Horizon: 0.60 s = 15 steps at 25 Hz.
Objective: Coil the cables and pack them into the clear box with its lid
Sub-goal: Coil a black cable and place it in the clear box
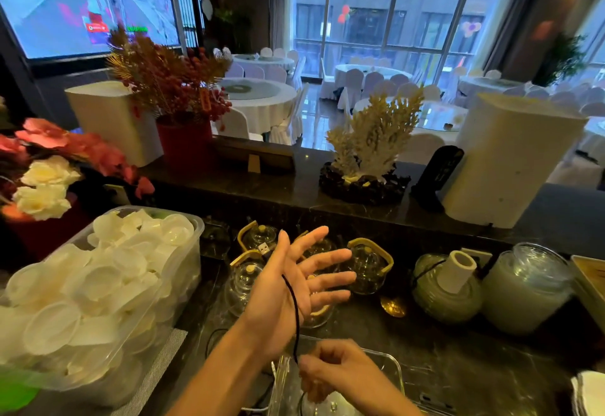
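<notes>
My left hand [294, 284] is raised above the counter, palm showing and fingers spread, with the USB plug end of a black cable [296, 314] pinched between thumb and palm. The cable runs down across the palm to my right hand [330, 373], whose fingers are closed on it just above the clear box [391, 361]. The box stands at the bottom centre of the dark counter. More loops of cable lie under and left of my left forearm, partly hidden. I cannot make out the lid for sure.
A large clear tub [183, 271] of white plastic lids stands at left. Several glass teapots [370, 268] with wooden handles sit behind my hands. Glass jars [527, 288] stand at right. A raised ledge [294, 183] carries flowers and a coral ornament.
</notes>
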Tool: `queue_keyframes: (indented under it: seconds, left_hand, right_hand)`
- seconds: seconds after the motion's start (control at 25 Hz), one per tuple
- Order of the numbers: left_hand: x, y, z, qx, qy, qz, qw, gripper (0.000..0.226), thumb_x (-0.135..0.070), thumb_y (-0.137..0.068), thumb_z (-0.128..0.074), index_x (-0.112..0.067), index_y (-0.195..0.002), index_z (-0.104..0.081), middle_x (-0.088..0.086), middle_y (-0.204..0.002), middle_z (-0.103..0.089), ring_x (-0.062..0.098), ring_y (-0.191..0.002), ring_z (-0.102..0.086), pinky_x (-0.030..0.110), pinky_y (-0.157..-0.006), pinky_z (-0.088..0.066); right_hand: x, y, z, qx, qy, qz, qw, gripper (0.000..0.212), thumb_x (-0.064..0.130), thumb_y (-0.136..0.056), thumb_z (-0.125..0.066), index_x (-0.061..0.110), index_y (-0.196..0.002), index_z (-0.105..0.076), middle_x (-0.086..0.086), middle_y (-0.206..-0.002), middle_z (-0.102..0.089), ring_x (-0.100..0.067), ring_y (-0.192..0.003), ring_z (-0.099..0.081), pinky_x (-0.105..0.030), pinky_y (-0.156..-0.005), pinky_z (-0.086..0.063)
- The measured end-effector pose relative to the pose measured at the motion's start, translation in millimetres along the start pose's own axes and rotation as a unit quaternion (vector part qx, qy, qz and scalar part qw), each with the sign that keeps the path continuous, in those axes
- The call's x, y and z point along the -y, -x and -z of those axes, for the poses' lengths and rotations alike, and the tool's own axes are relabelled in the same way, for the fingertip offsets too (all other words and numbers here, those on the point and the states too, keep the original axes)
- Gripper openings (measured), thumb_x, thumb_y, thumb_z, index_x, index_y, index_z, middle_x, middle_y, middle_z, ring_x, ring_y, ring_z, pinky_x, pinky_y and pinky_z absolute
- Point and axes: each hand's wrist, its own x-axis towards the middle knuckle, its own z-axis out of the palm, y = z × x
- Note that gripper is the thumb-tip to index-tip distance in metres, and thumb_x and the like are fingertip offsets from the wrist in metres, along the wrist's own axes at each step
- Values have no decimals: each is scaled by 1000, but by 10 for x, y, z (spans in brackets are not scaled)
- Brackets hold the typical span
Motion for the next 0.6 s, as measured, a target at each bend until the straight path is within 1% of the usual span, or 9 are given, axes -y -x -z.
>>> queue_keyframes:
  seconds: [0.12, 0.2, 0.28, 0.32, 0.4, 0.44, 0.52, 0.56, 0.6]
  left_hand:
    - [-110, 47, 22, -18, 29, -8, 999, 65, -57, -103, -26, -12, -142, -52, 25, -132, -64, 42, -119, -65, 47, -96, -58]
    - [-171, 71, 34, -32, 46, -14, 998, 66, -56, -103, -27, -9, -141, -53, 27, -134, -63, 43, -124, -62, 50, -102, -52]
    - [-238, 84, 64, -47, 62, -26, 997, 66, -55, -103, -28, -7, -141, -53, 27, -134, -62, 43, -125, -61, 50, -103, -52]
    - [-285, 93, 82, -56, 68, -33, 996, 65, -54, -104, -28, -7, -141, -52, 27, -134, -63, 42, -124, -61, 49, -101, -53]
    - [-373, 112, 112, -71, 79, -43, 993, 64, -53, -105, -29, -6, -140, -53, 26, -133, -64, 41, -123, -63, 48, -99, -55]
    - [-412, 122, 123, -75, 82, -47, 993, 63, -53, -105, -29, -6, -139, -54, 26, -133, -64, 41, -122, -64, 48, -98, -55]
    - [-477, 163, 143, -85, 78, -57, 992, 62, -52, -105, -30, -7, -138, -56, 25, -131, -65, 40, -120, -65, 47, -96, -56]
    - [-500, 180, 157, -90, 75, -63, 991, 61, -52, -104, -31, -7, -137, -56, 25, -130, -66, 39, -119, -66, 47, -95, -57]
    - [-516, 193, 176, -98, 72, -68, 990, 61, -52, -104, -31, -7, -137, -56, 24, -130, -66, 39, -118, -67, 46, -94, -58]
  right_hand:
    - [46, -22, -43, 18, 21, 15, 1000, 22, 29, -91, -76, 7, -89, -75, -4, -79, -72, -7, -70, -66, -19, -69, -51]
    - [44, -48, -79, 18, 26, 12, 999, 31, 30, -90, -76, 0, -98, -75, -1, -81, -70, -2, -72, -65, -16, -72, -49]
    - [71, -73, -118, 23, 19, 5, 1000, 43, 36, -91, -74, -4, -106, -75, -7, -92, -71, -3, -79, -66, -17, -77, -51]
    - [99, -84, -143, 32, 13, 2, 999, 44, 40, -90, -73, 0, -106, -76, -8, -95, -72, -5, -83, -68, -19, -81, -52]
    - [131, -116, -177, 48, 8, 0, 999, 39, 44, -87, -73, 8, -102, -79, -6, -96, -72, -8, -89, -68, -21, -86, -53]
    - [146, -134, -191, 57, 14, 3, 998, 38, 42, -88, -74, 7, -103, -79, -6, -95, -71, -7, -87, -67, -21, -85, -53]
    - [179, -177, -245, 67, 26, 9, 997, 33, 30, -94, -72, 1, -109, -75, -7, -92, -69, -5, -82, -66, -19, -79, -52]
    - [215, -198, -271, 58, 34, 13, 998, 27, 25, -95, -70, 2, -110, -74, -6, -90, -70, -5, -79, -67, -19, -77, -53]
    - [278, -209, -290, 32, 49, 25, 998, 20, 21, -96, -69, 6, -109, -74, -4, -90, -72, -5, -78, -68, -22, -77, -56]
